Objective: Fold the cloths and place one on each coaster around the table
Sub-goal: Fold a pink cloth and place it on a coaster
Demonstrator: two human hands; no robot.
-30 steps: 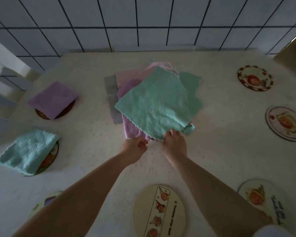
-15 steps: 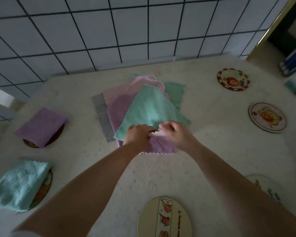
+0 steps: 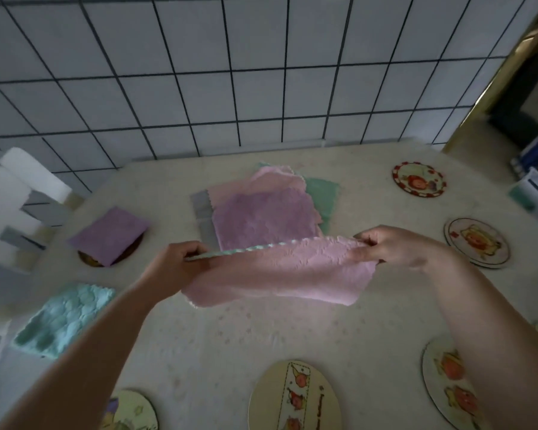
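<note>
My left hand [image 3: 180, 263] and my right hand [image 3: 398, 248] hold a cloth [image 3: 280, 274] stretched between them above the table. It shows pink toward me, with a teal scalloped edge along the top. Behind it lies the pile of cloths [image 3: 261, 212], a purple one on top, with pink, green and grey beneath. A folded purple cloth [image 3: 109, 235] covers a coaster at the left. A folded teal cloth [image 3: 64, 318] lies on another at the near left. Bare coasters sit at the far right [image 3: 418, 180], right [image 3: 475, 242], near right [image 3: 448, 386], near centre [image 3: 292, 398] and near left [image 3: 131, 412].
The cream table [image 3: 261, 336] butts against a white tiled wall [image 3: 230, 72]. A white chair back [image 3: 19, 193] stands at the left edge. Boxes and a blue item [image 3: 534, 187] sit beyond the table's right corner, beside a doorway.
My hands lifted the top cloth off the pile, pulled it toward me and spread apart, stretching it; its pink side now faces me. The view tilted up toward the wall.
</note>
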